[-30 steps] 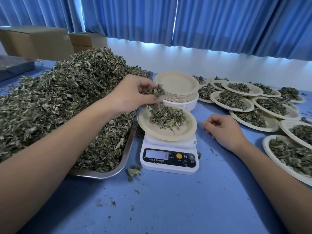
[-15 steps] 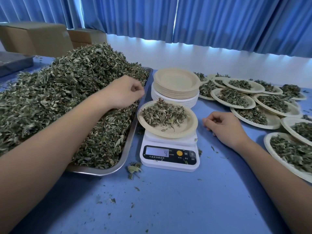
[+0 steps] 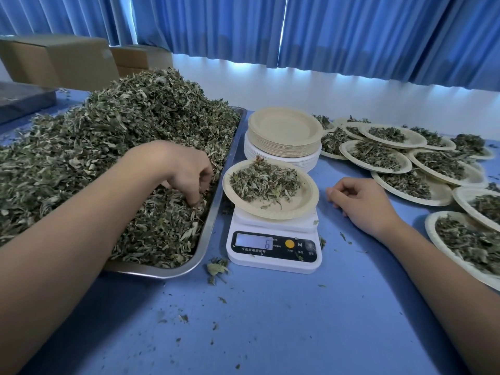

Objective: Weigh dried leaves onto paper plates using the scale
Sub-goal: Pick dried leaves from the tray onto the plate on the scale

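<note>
The left hand (image 3: pixel 186 171) is down in the heap (image 3: pixel 108 147) of dried leaves. Its fingers curl into the heap with the tips buried, pinching a bit of it near the right edge of the metal tray (image 3: pixel 213 212). The heap fills the tray and rises well above its rim.

Just right of the tray stands a white scale (image 3: pixel 273 255) with a paper plate (image 3: pixel 297 203) on its platform. A portion (image 3: pixel 263 181) of leaves lies on the plate, mostly towards the far left side, and the near rim is bare. The display (image 3: pixel 254 241) shows a 6.

The right hand (image 3: pixel 362 204) rests on the blue table (image 3: pixel 270 320) just right of the scale, apart from the plate. Its fingers are loosely curled and it holds nothing. The two hands are well apart, with the scale between them.

Behind the scale is a stack (image 3: pixel 284 131) of empty plates. To the right, filled plates (image 3: pixel 378 155) overlap one another across the table. Loose leaf bits are scattered on the tabletop, with a small clump near the tray's front corner. Cardboard boxes (image 3: pixel 59 60) stand at the far left and blue curtains (image 3: pixel 324 31) hang behind.
</note>
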`<control>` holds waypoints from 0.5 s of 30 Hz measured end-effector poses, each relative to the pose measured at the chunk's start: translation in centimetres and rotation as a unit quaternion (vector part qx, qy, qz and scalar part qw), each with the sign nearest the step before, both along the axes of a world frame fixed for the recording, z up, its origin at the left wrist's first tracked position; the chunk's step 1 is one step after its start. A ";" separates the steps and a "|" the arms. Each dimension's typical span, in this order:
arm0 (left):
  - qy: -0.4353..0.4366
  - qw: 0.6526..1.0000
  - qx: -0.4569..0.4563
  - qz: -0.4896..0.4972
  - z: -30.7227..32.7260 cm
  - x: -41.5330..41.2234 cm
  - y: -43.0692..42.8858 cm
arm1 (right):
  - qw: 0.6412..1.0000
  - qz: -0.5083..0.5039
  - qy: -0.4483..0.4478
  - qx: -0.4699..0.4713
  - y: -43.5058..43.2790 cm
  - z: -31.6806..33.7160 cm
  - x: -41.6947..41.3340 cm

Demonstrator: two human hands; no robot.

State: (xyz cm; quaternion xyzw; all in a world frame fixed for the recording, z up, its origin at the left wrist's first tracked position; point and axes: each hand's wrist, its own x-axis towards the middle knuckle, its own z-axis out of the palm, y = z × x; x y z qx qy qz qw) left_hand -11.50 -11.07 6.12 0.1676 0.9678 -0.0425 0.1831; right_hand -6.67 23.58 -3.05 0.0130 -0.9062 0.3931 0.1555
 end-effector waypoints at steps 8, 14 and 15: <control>0.027 0.999 0.016 0.019 0.4 0.8 0.2 | 1.000 -0.005 0.001 0.009 -0.1 0.3 0.1; 0.149 0.978 0.134 0.057 1.8 0.8 -0.1 | 1.000 -0.003 -0.004 0.007 -0.2 0.2 0.3; 0.157 0.976 0.135 0.060 2.0 0.8 -0.2 | 1.000 -0.003 -0.005 0.008 -0.3 0.3 0.3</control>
